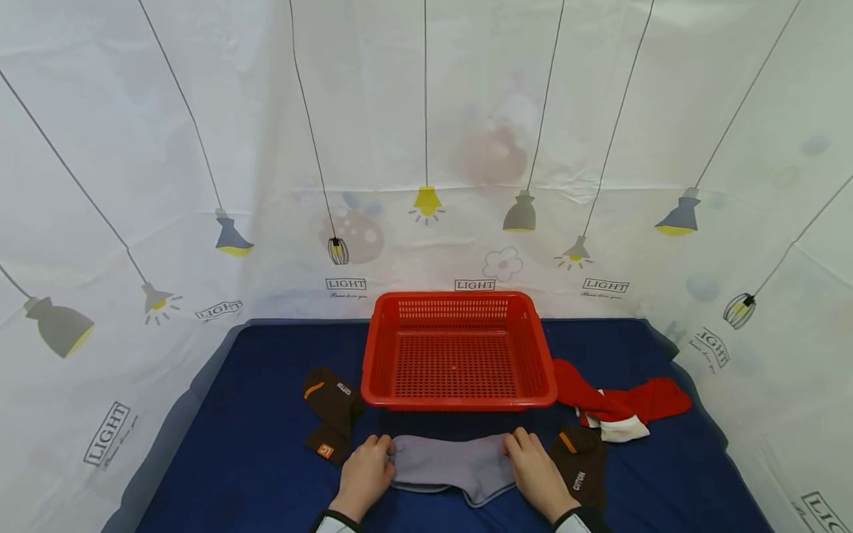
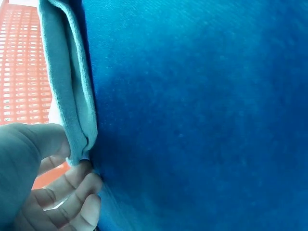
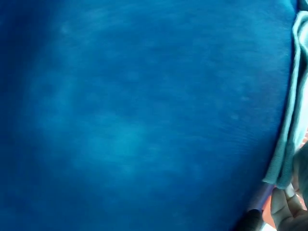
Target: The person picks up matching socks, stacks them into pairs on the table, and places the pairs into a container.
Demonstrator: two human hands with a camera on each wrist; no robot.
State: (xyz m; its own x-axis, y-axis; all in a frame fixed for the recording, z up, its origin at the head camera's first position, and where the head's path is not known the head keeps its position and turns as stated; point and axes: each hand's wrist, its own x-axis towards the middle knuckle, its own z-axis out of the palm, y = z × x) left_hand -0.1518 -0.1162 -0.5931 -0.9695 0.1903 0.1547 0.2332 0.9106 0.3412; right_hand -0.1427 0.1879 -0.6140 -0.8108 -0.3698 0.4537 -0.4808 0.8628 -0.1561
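A pair of grey socks, one laid over the other, stretches sideways between my two hands in front of the basket. My left hand pinches the left end between thumb and fingers; the left wrist view shows the two layers of the socks side by side at the thumb tip. At the opposite end, my right hand pinches the other edge, and the right wrist view catches only those fingertips and the folded rim. A brown sock lies right beside my right hand, partly behind it.
A red plastic basket with nothing in it stands behind the socks on the dark blue cloth. Another brown sock lies to its left. Red socks with white parts lie at its right. A white printed curtain surrounds the surface.
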